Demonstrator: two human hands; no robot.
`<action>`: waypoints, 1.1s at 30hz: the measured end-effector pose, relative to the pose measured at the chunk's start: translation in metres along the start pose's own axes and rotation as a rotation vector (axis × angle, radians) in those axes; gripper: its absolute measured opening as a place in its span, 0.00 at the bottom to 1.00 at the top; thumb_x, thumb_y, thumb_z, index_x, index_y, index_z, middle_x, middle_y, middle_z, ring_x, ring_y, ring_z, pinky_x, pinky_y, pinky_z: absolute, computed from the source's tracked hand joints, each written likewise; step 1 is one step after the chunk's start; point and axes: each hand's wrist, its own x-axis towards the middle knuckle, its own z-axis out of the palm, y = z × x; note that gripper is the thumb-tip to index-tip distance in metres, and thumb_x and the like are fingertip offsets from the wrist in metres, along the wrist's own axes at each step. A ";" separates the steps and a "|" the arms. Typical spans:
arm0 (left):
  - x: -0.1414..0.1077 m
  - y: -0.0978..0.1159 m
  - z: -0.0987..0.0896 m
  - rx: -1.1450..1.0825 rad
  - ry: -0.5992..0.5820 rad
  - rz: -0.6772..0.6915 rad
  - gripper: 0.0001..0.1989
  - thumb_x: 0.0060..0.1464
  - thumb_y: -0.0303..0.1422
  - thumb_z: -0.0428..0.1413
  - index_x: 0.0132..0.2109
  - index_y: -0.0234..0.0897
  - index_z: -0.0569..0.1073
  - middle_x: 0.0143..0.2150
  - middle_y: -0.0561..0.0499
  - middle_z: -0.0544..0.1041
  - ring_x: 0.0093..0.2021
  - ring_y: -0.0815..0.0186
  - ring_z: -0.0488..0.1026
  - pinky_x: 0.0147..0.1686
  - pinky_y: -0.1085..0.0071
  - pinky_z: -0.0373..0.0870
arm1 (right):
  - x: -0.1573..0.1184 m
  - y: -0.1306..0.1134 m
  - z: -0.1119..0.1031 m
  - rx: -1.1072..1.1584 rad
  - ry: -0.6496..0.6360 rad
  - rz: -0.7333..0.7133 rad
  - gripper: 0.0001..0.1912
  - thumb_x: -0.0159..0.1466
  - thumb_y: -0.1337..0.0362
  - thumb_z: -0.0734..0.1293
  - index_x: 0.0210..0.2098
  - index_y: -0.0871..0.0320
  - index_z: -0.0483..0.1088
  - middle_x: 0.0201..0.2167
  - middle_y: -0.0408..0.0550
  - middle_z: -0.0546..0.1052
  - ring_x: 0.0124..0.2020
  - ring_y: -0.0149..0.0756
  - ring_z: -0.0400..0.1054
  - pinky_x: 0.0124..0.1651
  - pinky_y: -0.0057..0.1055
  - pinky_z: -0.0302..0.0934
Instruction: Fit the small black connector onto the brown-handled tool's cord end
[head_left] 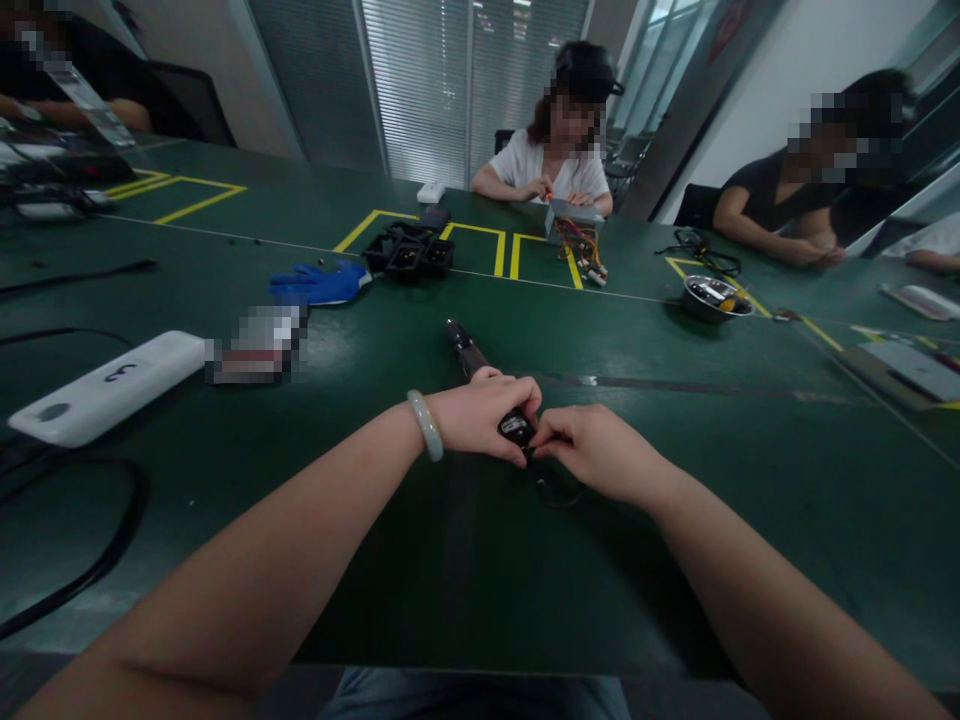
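Note:
My left hand [491, 412], with a pale bangle on the wrist, is wrapped round a small black device [516, 427] low over the green table. The fingertips of my right hand [589, 440] are pinched together at the device's right side. What they pinch is too small to make out. A thin dark cord [556, 492] curves below my right fingers. Just beyond my left hand lies a dark cylindrical tool [466, 348], its near end hidden by the hand.
A white numbered case [112, 385] and blue glove [319, 284] lie left on the table [750, 480]. Black trays [407, 252] stand ahead. A metal bowl [716, 298] with small parts is right. Several people sit around; one handles a grey box [574, 220] with wires.

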 end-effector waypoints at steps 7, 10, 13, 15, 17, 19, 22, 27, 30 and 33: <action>0.000 -0.002 0.000 0.000 0.004 0.041 0.26 0.43 0.48 0.64 0.43 0.39 0.64 0.42 0.52 0.71 0.46 0.60 0.65 0.54 0.60 0.48 | -0.001 -0.002 0.001 0.045 0.052 -0.036 0.08 0.61 0.75 0.68 0.33 0.54 0.74 0.33 0.37 0.76 0.36 0.28 0.69 0.40 0.24 0.57; 0.000 -0.003 0.000 0.008 -0.016 0.075 0.23 0.46 0.48 0.62 0.43 0.40 0.67 0.41 0.52 0.72 0.46 0.60 0.66 0.55 0.60 0.46 | -0.002 0.003 0.000 0.071 0.031 -0.057 0.08 0.62 0.75 0.68 0.34 0.54 0.74 0.34 0.36 0.76 0.37 0.28 0.69 0.41 0.24 0.58; 0.000 -0.004 0.000 0.024 -0.034 0.119 0.18 0.47 0.47 0.62 0.41 0.42 0.71 0.41 0.54 0.74 0.48 0.60 0.65 0.54 0.61 0.45 | -0.004 0.007 -0.002 0.045 0.022 -0.105 0.09 0.62 0.75 0.68 0.34 0.54 0.75 0.34 0.37 0.76 0.38 0.29 0.69 0.43 0.25 0.58; 0.000 -0.004 0.000 0.038 -0.034 0.150 0.15 0.49 0.45 0.62 0.41 0.44 0.73 0.41 0.56 0.75 0.49 0.61 0.65 0.54 0.61 0.44 | -0.005 0.009 -0.002 0.012 0.023 -0.133 0.09 0.62 0.75 0.68 0.35 0.54 0.74 0.35 0.38 0.75 0.38 0.29 0.69 0.43 0.26 0.58; 0.000 -0.004 0.000 0.049 -0.036 0.176 0.12 0.51 0.44 0.61 0.40 0.45 0.74 0.41 0.56 0.76 0.49 0.61 0.65 0.53 0.61 0.44 | -0.007 0.010 0.000 -0.031 0.031 -0.162 0.09 0.62 0.75 0.67 0.36 0.55 0.73 0.35 0.39 0.75 0.38 0.30 0.68 0.44 0.27 0.58; 0.000 -0.005 0.000 0.053 -0.038 0.192 0.10 0.52 0.43 0.60 0.40 0.46 0.74 0.42 0.57 0.76 0.49 0.62 0.65 0.53 0.62 0.43 | -0.009 0.010 0.001 -0.084 0.038 -0.191 0.08 0.63 0.75 0.66 0.37 0.56 0.73 0.36 0.40 0.74 0.39 0.31 0.68 0.45 0.28 0.58; 0.001 -0.005 0.001 0.050 -0.038 0.197 0.09 0.52 0.43 0.60 0.39 0.47 0.75 0.44 0.58 0.76 0.50 0.62 0.64 0.53 0.62 0.43 | -0.012 0.009 0.004 -0.153 0.056 -0.203 0.07 0.64 0.75 0.65 0.37 0.57 0.72 0.36 0.41 0.74 0.39 0.33 0.68 0.46 0.30 0.57; 0.001 -0.006 0.002 0.033 -0.036 0.179 0.09 0.52 0.43 0.60 0.38 0.46 0.76 0.44 0.57 0.76 0.50 0.62 0.64 0.54 0.61 0.43 | -0.013 0.007 0.007 -0.164 0.081 -0.212 0.07 0.64 0.75 0.65 0.35 0.58 0.71 0.35 0.42 0.74 0.37 0.33 0.68 0.44 0.30 0.57; 0.001 -0.005 0.002 0.020 -0.034 0.174 0.09 0.52 0.43 0.61 0.37 0.46 0.76 0.43 0.57 0.76 0.50 0.62 0.64 0.54 0.61 0.42 | -0.012 0.006 0.007 -0.139 0.084 -0.194 0.07 0.63 0.75 0.66 0.35 0.58 0.71 0.35 0.42 0.74 0.37 0.33 0.68 0.44 0.30 0.57; 0.001 -0.005 0.001 0.010 -0.033 0.169 0.08 0.51 0.43 0.61 0.36 0.46 0.76 0.42 0.57 0.76 0.49 0.62 0.64 0.54 0.61 0.42 | -0.012 0.004 0.007 -0.112 0.086 -0.150 0.07 0.62 0.76 0.67 0.34 0.57 0.71 0.34 0.41 0.74 0.37 0.32 0.68 0.43 0.29 0.57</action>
